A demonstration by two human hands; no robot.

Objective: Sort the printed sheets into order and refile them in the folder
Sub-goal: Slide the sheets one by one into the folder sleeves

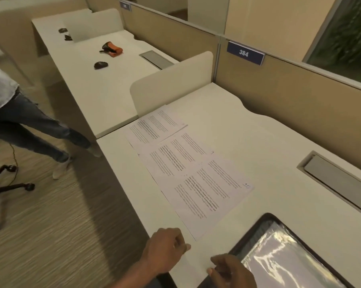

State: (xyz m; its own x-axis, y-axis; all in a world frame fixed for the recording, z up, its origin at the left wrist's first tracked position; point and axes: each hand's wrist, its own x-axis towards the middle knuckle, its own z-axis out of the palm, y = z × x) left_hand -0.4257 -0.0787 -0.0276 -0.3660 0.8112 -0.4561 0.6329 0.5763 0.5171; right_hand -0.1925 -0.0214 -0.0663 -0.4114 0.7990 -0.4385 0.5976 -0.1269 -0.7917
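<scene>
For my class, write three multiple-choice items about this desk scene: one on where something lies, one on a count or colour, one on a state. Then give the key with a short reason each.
1. Where does the folder lie relative to the printed sheets?
A. Under them
B. To their near right, by the desk's near edge
C. On the next desk

2. How many printed sheets are laid out in the overlapping row?
A. One
B. Three
C. Six

3. What state are the two hands in?
A. Both resting flat on the folder
B. Both raised in the air holding a pen
C. Both at a blank-looking sheet at the desk's near edge

Key: B, the black-edged folder sits right of the row's near end; B, three text pages overlap along the left side; C, the left hand and right hand appear to pinch that sheet's edges.
</scene>
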